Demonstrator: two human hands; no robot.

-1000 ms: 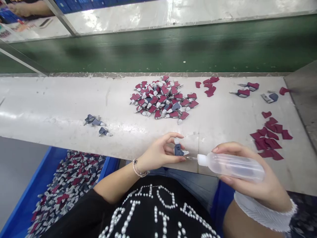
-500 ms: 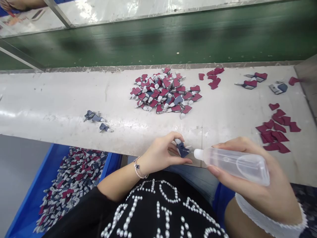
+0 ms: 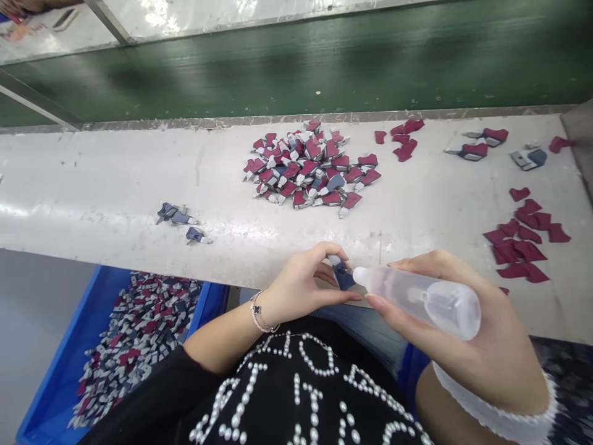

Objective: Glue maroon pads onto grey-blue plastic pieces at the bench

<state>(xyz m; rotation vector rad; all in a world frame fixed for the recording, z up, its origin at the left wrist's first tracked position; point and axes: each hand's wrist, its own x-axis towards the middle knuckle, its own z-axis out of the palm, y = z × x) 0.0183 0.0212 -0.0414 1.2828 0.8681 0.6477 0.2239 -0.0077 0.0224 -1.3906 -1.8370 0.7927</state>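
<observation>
My left hand (image 3: 308, 278) pinches a small dark blue and grey plastic part (image 3: 343, 276) between thumb and fingers, just over the table's front edge. A clear squeeze bottle (image 3: 421, 298) lies tilted in my right hand (image 3: 477, 334), whose thumb and fingers wrap its sides. The bottle's white tip points left and meets the blue part, or sits right at it; the exact contact is hard to see. Beyond my hands is a pile of red, grey and blue parts (image 3: 308, 167). Loose dark red pieces (image 3: 523, 238) lie to the right of the bottle.
Several blue-grey parts (image 3: 180, 217) lie at left on the white table (image 3: 92, 185). A blue bin (image 3: 55, 377) full of similar parts stands below left. More assembled parts (image 3: 472, 151) lie at back right. Behind runs a green conveyor belt (image 3: 278, 77). Another person's hand (image 3: 12, 9) shows at top left.
My right hand has brought the bottle left, so its tip now reaches the blue part. My left hand has barely moved. The view has shifted slightly.
</observation>
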